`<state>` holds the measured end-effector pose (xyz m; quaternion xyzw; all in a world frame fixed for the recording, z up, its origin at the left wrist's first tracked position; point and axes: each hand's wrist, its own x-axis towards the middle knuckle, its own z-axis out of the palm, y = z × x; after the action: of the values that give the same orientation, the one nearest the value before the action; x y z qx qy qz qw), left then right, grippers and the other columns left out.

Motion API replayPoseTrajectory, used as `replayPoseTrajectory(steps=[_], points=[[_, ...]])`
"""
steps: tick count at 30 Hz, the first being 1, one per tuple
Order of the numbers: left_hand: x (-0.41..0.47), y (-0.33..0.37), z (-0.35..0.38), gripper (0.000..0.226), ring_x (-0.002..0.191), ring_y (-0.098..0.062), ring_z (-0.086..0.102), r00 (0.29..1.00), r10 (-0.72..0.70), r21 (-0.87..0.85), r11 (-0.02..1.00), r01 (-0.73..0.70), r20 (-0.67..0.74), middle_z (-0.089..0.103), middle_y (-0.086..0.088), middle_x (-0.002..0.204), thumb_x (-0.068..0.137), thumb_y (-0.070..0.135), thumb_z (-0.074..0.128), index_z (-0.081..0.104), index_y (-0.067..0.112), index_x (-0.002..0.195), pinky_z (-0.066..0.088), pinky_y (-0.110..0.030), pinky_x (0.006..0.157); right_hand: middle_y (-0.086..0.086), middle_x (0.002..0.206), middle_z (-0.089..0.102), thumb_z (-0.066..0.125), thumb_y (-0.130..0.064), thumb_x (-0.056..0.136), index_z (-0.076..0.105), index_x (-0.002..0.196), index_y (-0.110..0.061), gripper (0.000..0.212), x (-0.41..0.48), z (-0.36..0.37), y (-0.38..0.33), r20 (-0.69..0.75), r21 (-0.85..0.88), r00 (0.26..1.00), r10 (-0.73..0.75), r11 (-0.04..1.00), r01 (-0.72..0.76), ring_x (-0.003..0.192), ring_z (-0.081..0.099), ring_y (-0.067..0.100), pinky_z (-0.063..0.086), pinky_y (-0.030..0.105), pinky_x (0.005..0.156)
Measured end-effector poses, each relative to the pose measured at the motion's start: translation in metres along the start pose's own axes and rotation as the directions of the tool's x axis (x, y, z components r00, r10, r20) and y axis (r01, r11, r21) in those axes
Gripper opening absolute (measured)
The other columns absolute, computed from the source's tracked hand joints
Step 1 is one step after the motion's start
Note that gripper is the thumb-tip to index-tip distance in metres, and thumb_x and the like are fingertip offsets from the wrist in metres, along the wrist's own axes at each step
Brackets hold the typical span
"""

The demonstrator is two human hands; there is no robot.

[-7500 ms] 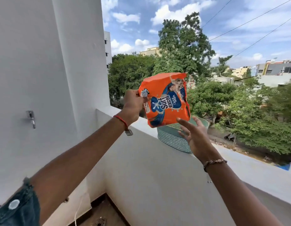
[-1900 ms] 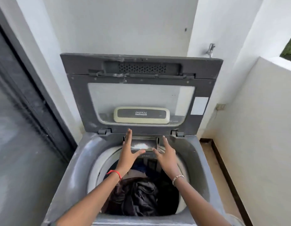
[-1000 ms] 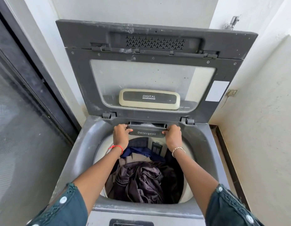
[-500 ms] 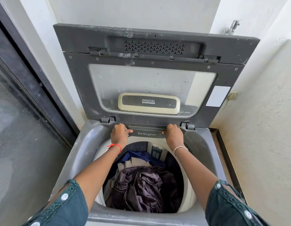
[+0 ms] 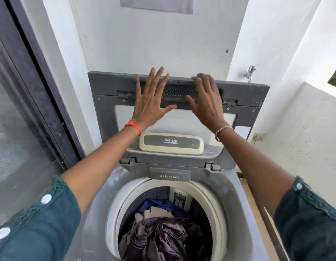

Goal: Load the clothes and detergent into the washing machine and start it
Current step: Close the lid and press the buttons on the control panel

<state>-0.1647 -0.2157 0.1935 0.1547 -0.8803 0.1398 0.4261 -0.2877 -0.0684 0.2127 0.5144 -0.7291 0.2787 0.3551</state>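
A grey top-loading washing machine [image 5: 99,210] stands below me with its lid [image 5: 244,95] raised upright against the wall. Dark brown, blue and beige clothes [image 5: 163,236] fill the drum. The grey drawer marked Detergent [image 5: 169,176] sits pushed in at the back rim. My left hand [image 5: 151,102] is raised in front of the lid's upper part, fingers straight and spread. My right hand [image 5: 206,102] is beside it at the same height, fingers extended over the lid's top edge. Neither hand holds anything. The detergent packet is out of view.
A dark-framed glass door [image 5: 31,113] runs along the left. A white wall [image 5: 154,40] rises behind the machine, with a metal tap [image 5: 249,72] at the right. A low white parapet wall [image 5: 302,132] and a strip of floor [image 5: 257,213] lie on the right.
Both hands have left the detergent drawer, which is now pushed in flush, and have risen to the top of the raised lid with fingers spread.
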Motion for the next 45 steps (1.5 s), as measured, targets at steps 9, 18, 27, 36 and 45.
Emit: replayPoseTrajectory(steps=[9,18,27,36,45], points=[[0.032,-0.014,-0.012,0.093,0.136,-0.018,0.032,0.974,-0.064,0.041,0.998,0.056,0.216,0.042,-0.002,0.143,0.071,0.078,0.037,0.037,0.014,0.139,-0.007,-0.063,0.109,0.014,0.129,0.052,0.052,-0.037,0.091,0.043,0.130,-0.006,0.051,0.033,-0.005,0.008,0.287,-0.071,0.949,0.134,0.990,-0.119,0.124,0.041,0.031,0.020,0.038,0.108],[0.018,-0.002,-0.037,0.054,0.131,-0.018,0.037,0.973,-0.104,-0.026,0.993,0.111,0.206,0.046,0.000,0.137,0.094,0.050,0.038,0.040,0.018,0.138,0.000,-0.056,0.113,0.018,0.106,0.061,0.046,-0.020,0.094,0.054,0.100,-0.002,0.020,0.028,-0.032,-0.007,0.306,-0.021,0.940,0.150,0.988,-0.151,0.105,0.053,0.034,0.031,0.040,0.095],[-0.036,0.034,-0.092,0.035,0.126,-0.021,0.040,0.976,-0.163,-0.023,0.985,0.168,0.146,0.050,-0.001,0.129,0.099,0.030,0.038,0.045,0.018,0.132,0.006,-0.056,0.112,0.015,0.099,0.064,0.046,-0.018,0.095,0.054,0.097,-0.003,0.018,-0.023,-0.087,-0.046,0.294,-0.139,0.953,0.077,0.990,-0.037,0.094,0.058,0.032,0.035,0.037,0.086],[-0.113,0.063,-0.162,0.040,0.120,-0.025,0.048,0.915,-0.115,0.024,0.993,0.114,0.386,0.048,-0.001,0.133,0.096,0.038,0.043,0.041,0.022,0.132,0.022,-0.054,0.106,0.019,0.091,0.062,0.052,-0.019,0.092,0.052,0.096,-0.003,0.016,-0.108,-0.141,-0.084,0.470,-0.070,0.883,0.027,0.998,0.007,0.088,0.058,0.037,0.038,0.039,0.073],[-0.190,0.067,-0.179,0.070,0.129,-0.031,0.040,0.705,0.084,0.019,0.990,-0.138,0.704,0.031,-0.011,0.149,0.089,0.059,0.035,0.011,0.032,0.149,0.040,-0.048,0.099,0.005,0.153,0.024,0.060,-0.040,0.085,0.020,0.147,-0.031,0.074,-0.190,-0.155,-0.091,0.767,0.109,0.642,-0.012,0.988,-0.112,0.140,0.023,0.026,0.019,0.063,0.109]])
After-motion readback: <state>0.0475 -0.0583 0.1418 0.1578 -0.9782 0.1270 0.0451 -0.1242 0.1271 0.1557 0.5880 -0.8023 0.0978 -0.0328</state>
